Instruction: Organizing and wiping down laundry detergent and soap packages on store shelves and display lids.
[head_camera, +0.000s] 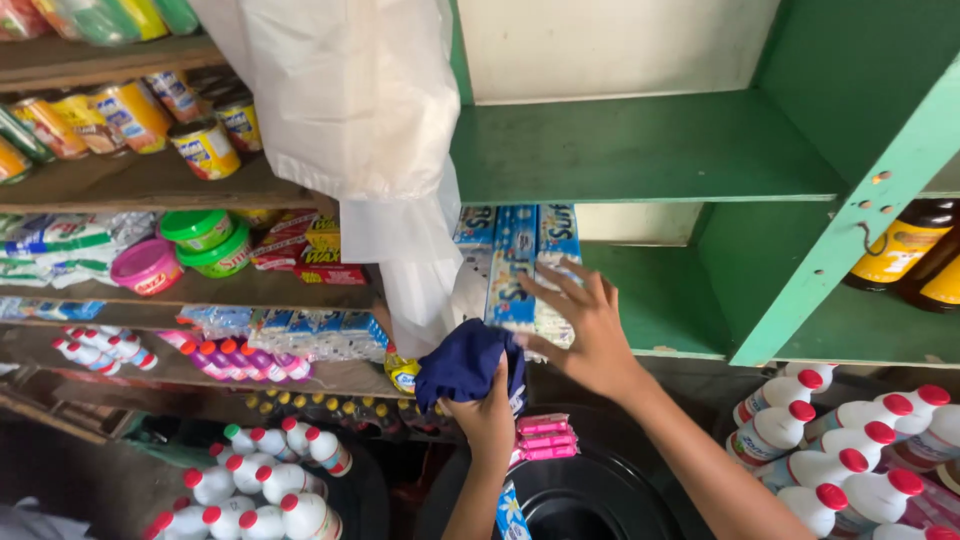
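The right hand (590, 335) reaches up to the green shelf (640, 150) unit, fingers spread and laid flat against a stack of blue-and-white sachet strips (520, 265). The strips stand on the lower green shelf, at its left end, with their long axis running up and down; their tops lean slightly away toward the back of the shelf. The hand presses on their lower right part, open rather than gripping, thumb below.

The left hand (488, 420) is closed around a dark blue cloth (465, 365), which bunches above the fist just below the strips and touches or nearly touches their lower edge; I cannot tell which.

A white plastic bag (360, 110) hangs down just left of the strips, covering part of them. Left of it, wooden shelves carry tins (205, 148), green tubs (205, 240) and a pink tub (147, 267). Pink packets (545, 437) lie just right of the left wrist, over a black basin (580, 490). White bottles with red caps (850, 450) stand at the lower right and again at the lower left. Brown bottles (905, 245) with yellow labels sit at the far right.
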